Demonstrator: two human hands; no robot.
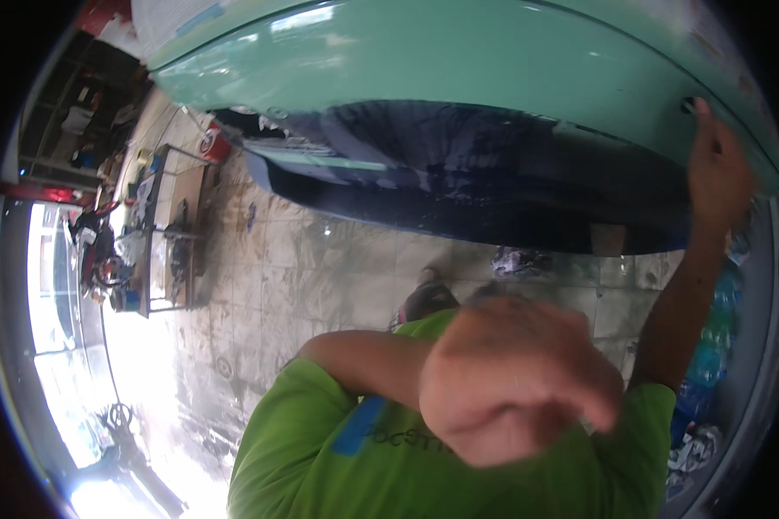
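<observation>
A glossy light green car body panel (493, 65) stretches across the top of the view, with a dark lower section (459, 173) beneath it. At the panel's right end, my right hand (720, 177) is raised beside a small dark hole (688, 105). One finger reaches out to the hole's edge, and I see nothing held there. Close to the camera, in front of my green shirt, my left hand (519, 381) is bent in with its fingers curled closed. It is blurred, and whatever it may hold is hidden.
A metal-framed workbench (169, 233) with clutter stands at the left, near a red bucket (215, 145). Crumpled material (519, 261) lies on the stained tile floor (294, 251) under the car. Several plastic bottles (714, 337) line the right side. Bright light enters from the left.
</observation>
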